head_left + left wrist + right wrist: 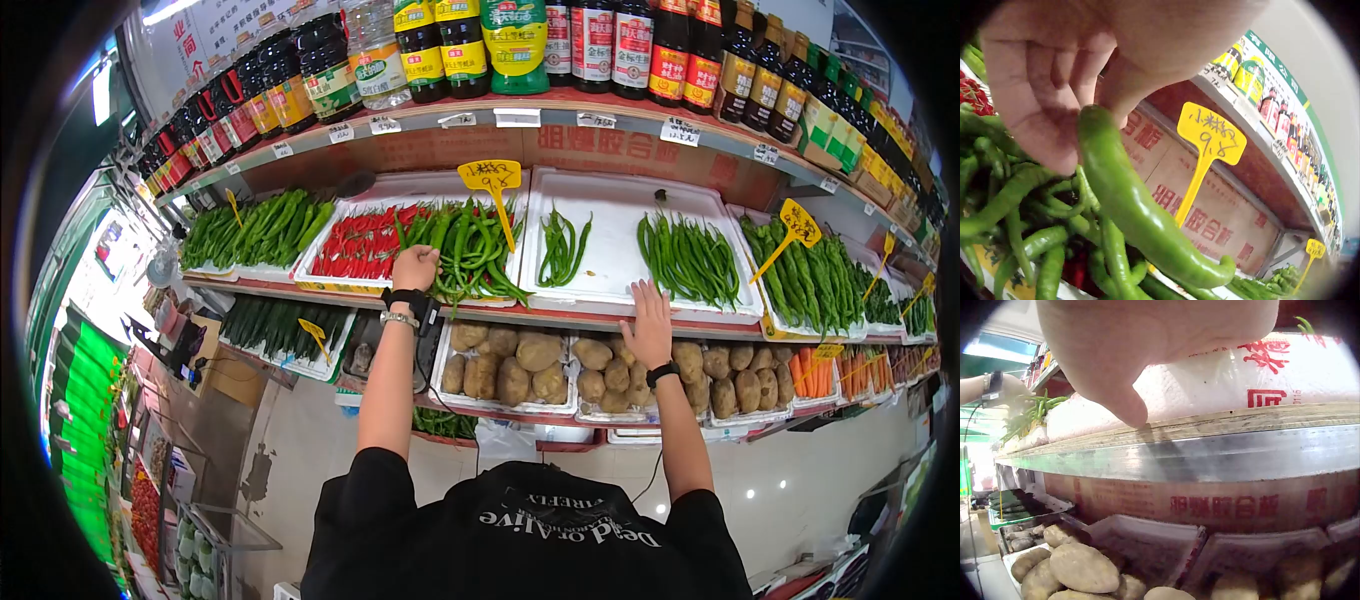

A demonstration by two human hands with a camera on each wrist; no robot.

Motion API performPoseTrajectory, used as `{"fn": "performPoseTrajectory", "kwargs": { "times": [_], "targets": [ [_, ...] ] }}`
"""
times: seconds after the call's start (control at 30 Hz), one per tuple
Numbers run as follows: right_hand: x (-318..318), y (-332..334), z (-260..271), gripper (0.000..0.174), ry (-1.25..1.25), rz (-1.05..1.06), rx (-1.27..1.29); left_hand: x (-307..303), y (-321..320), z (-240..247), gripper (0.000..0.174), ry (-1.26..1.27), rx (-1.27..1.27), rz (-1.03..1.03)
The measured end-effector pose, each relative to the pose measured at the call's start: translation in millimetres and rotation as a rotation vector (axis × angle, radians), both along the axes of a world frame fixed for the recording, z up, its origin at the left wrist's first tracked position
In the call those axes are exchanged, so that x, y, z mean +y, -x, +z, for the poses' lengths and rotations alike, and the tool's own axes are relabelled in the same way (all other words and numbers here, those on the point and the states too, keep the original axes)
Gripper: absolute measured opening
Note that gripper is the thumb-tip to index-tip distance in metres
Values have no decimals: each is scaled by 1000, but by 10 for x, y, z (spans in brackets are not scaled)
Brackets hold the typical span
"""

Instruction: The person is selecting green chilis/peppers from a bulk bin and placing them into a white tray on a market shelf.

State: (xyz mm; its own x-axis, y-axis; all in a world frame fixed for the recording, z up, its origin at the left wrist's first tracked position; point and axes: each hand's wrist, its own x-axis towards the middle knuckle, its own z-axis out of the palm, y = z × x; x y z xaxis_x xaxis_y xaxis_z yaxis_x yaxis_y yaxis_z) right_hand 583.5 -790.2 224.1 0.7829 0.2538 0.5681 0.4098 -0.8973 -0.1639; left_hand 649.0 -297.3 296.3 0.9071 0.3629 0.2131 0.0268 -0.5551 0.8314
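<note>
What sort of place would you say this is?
Probably a small grocery or greengrocer's shop: potatoes lie in trays, sauce bottles line the shelf above, and handwritten yellow price tags stand among the peppers.

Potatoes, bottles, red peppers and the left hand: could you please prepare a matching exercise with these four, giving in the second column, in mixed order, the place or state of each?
Column one
1. potatoes
2. bottles
3. red peppers
4. left hand

Column two
A. side by side with green peppers in one tray
B. pinching a green pepper by one end
C. on the level below the pepper trays
D. standing on the top shelf

Right pairs: 1-C; 2-D; 3-A; 4-B
</note>
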Motion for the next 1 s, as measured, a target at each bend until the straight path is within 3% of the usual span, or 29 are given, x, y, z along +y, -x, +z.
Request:
{"fn": "performPoseTrajectory", "kwargs": {
  "times": [0.2, 0.37, 0.43, 0.5, 0.57, 0.7, 0.8, 0.9, 1.0],
  "targets": [
    [19, 21, 22, 79, -10, -7, -10, -158, -75, 108, 29, -370, 52, 162],
    [16, 22, 25, 79, 3, -31, -4, -140, -83, 40, 22, -522, -45, 144],
    [5, 18, 3, 79, 13, -38, -11, -371, 49, 112, 21, -662, -223, 265],
    [22, 14, -18, 80, 0, -46, -21, -697, 167, 246, 18, -639, -365, 126],
    [34, 25, -14, 80, 2, -64, -24, -1043, 219, 306, 13, -488, -291, -151],
    [46, 34, -13, 78, 7, -73, -23, -1645, 97, 202, 30, -383, -29, -506],
    [39, 33, -8, 77, 11, -78, -5, -1929, -269, -29, 38, -499, -32, -534],
    [40, 29, -3, 79, 12, -85, 13, -2168, -459, -44, 50, -800, 203, -504],
    [37, 36, 2, 81, 33, -100, 46, -2278, -568, -208, 57, -931, 216, -469]
  ]
}}
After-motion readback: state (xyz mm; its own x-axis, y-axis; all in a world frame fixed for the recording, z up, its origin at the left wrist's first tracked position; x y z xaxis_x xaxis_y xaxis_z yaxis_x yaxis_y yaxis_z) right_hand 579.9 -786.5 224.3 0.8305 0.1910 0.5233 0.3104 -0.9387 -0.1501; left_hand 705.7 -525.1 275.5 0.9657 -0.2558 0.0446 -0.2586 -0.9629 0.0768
